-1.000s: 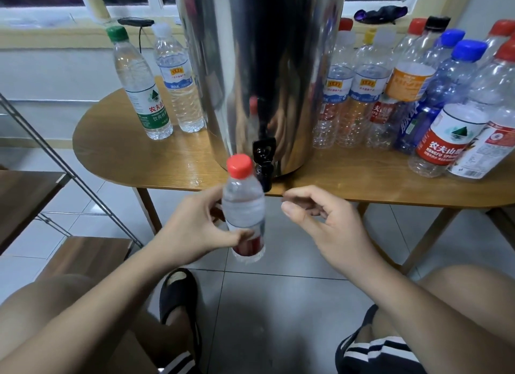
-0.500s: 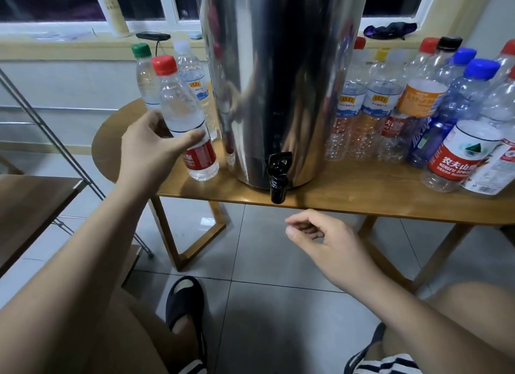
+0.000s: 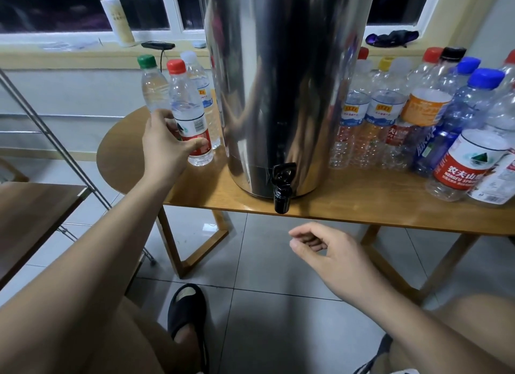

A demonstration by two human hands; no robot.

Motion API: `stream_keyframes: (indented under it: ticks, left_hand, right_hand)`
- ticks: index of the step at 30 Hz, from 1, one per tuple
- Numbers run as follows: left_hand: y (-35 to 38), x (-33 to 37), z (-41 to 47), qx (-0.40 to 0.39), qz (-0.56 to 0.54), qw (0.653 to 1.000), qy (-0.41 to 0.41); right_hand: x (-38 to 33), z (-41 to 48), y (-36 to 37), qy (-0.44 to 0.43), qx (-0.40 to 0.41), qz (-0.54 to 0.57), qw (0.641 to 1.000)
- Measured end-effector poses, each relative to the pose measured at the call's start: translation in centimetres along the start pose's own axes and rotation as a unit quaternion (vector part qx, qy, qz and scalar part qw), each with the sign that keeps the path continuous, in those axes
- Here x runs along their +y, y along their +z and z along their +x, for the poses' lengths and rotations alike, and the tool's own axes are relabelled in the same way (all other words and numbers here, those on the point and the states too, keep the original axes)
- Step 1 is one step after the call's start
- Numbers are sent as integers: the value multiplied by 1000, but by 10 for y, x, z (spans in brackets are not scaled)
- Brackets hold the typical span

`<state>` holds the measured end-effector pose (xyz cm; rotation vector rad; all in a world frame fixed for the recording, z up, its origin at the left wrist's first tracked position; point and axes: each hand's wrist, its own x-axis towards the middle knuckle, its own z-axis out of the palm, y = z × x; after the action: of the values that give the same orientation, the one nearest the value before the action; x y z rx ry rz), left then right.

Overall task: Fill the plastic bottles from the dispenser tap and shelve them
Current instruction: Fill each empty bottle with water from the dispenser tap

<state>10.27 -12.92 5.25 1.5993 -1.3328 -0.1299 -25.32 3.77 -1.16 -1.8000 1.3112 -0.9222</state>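
Red-capped bottle (image 3: 185, 106): upright, long axis vertical, on the table (image 3: 195, 187) at centre-left of frame, just left of the dispenser (image 3: 278, 81). Left hand (image 3: 164, 148) reaches it from the lower left and wraps its label, thumb in front. Right hand (image 3: 328, 248), loosely curled and empty, hangs below the tap (image 3: 282, 187), nearer the unfilled bottles (image 3: 348, 128) at right.

The person is bare-armed. From the left hand (image 3: 164, 145), up and left of the black tap (image 3: 282, 188), and the right hand (image 3: 331, 251), just below and right of the tap, uncovered forearms reach back to the near edge. Well below the tap and a little to its left, one foot wears a black open-toed slide sandal (image 3: 187, 312) with a broad strap. Far below and right of the tap, dark shorts (image 3: 381, 352) with pale stripes at the hem meet a bare thigh.
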Motion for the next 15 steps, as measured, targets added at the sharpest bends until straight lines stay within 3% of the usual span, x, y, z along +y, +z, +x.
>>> stream_keyframes:
  ticks: [9,15]
  left_hand:
    - [7,-6,8,23,0,1000,-11]
    - [0,-9,-15,-6,-21,999,-25]
  right_hand:
    - [1,2,-1,5,8,-2,1000]
    - [3,6,-9,12,35,4,999]
